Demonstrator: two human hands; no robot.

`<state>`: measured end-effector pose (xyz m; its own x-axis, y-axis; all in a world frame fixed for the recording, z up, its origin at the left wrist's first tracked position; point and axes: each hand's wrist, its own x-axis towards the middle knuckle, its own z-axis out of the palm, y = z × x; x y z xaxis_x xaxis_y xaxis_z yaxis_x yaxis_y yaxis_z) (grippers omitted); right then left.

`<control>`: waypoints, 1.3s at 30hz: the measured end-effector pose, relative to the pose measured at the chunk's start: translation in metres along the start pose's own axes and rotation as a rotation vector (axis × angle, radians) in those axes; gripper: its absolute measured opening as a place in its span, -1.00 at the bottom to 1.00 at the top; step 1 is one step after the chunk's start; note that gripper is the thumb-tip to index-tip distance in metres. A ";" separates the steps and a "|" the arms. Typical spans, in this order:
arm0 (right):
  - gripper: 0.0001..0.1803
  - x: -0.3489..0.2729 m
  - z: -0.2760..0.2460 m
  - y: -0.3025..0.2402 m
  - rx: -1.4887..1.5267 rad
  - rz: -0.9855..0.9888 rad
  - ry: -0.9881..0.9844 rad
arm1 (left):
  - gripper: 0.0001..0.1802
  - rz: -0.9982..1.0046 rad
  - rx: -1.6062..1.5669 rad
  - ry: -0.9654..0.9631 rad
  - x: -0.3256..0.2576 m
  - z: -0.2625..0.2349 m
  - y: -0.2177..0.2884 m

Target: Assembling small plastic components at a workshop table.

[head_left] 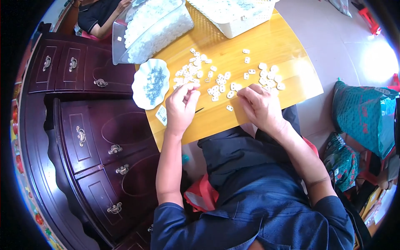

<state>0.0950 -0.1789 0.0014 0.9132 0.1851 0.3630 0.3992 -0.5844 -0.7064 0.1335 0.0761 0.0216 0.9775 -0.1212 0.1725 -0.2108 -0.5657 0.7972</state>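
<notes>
My left hand [182,106] is over the table's left part, thumb and fingers closed together; what they hold, if anything, is hidden. Just beyond its fingertips spreads a pile of small white plastic pieces with dark holes [191,68]. My right hand [264,106] is curled with its fingertips pinched beside the middle cluster of white pieces [222,88]; I cannot make out anything in the pinch. Rounder white pieces [270,76] lie just beyond its knuckles. Left of my left hand stands a white scalloped dish [138,89] with many small grey metal pins [155,85].
A clear tub [121,52] full of white pieces and a white basket [227,25] stand at the table's [291,50] far side. A dark wooden drawer cabinet [104,121] borders the left. Green sacks [362,116] are on the right. Another person's arm [106,27] shows far left.
</notes>
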 end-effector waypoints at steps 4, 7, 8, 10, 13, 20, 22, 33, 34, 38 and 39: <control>-0.89 0.011 0.006 0.000 -0.084 0.006 -0.043 | -0.87 -0.144 -0.176 -0.052 -0.025 0.003 0.014; -0.90 0.016 0.011 -0.003 -0.108 -0.011 -0.049 | -0.87 -0.113 -0.191 -0.072 -0.037 0.004 0.012; -0.90 0.017 0.013 -0.004 -0.111 -0.022 -0.046 | -0.86 -0.111 -0.185 -0.068 -0.040 0.003 0.012; -0.90 0.021 0.012 -0.003 -0.132 0.000 -0.033 | -0.86 -0.128 -0.209 -0.060 -0.046 0.004 0.011; -0.88 0.022 0.007 0.001 -0.163 0.045 -0.021 | -0.86 -0.173 -0.265 -0.052 -0.053 0.004 0.008; -0.86 0.023 0.007 0.005 -0.274 0.096 -0.095 | -0.90 -0.298 -0.363 -0.073 -0.064 0.007 -0.006; -0.86 0.024 0.007 0.004 -0.283 0.104 -0.104 | -0.89 -0.290 -0.366 -0.074 -0.063 0.008 -0.005; -0.90 0.024 0.006 0.006 -0.269 0.061 -0.095 | -0.83 -0.306 -0.444 -0.060 -0.061 0.014 0.001; -0.90 0.024 0.006 0.006 -0.271 0.052 -0.093 | -0.83 -0.309 -0.450 -0.063 -0.061 0.014 0.001; -0.88 0.024 0.004 0.008 -0.255 0.024 -0.083 | -0.84 -0.333 -0.497 -0.057 -0.062 0.015 0.003; -0.88 0.024 0.002 0.008 -0.255 0.026 -0.082 | -0.84 -0.333 -0.497 -0.059 -0.063 0.016 0.001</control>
<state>0.1204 -0.1772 0.0032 0.9304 0.2250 0.2893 0.3521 -0.7678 -0.5353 0.0719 0.0702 0.0026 0.9865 -0.0560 -0.1537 0.1451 -0.1339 0.9803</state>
